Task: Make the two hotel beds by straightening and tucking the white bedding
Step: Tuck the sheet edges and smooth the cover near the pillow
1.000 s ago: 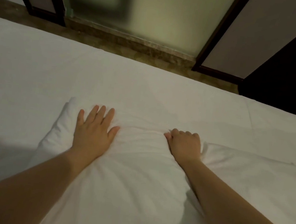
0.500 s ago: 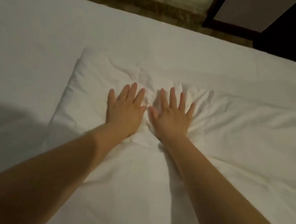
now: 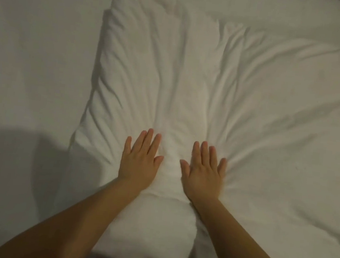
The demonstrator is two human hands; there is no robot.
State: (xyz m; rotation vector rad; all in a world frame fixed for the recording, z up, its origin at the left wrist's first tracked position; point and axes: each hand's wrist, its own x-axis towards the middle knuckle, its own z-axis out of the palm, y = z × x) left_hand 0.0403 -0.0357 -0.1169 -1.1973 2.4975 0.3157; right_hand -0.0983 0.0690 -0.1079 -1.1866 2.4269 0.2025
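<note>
Palms of my left hand and right hand hidden against the duvet; forearms cut by the lower frame edge, duvet by the right, blurred there.

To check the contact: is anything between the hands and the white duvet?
Nothing visible. The left hand and the right hand both lie flat, fingers straight, directly on the wrinkled white duvet, which rests on the sheet.
</note>
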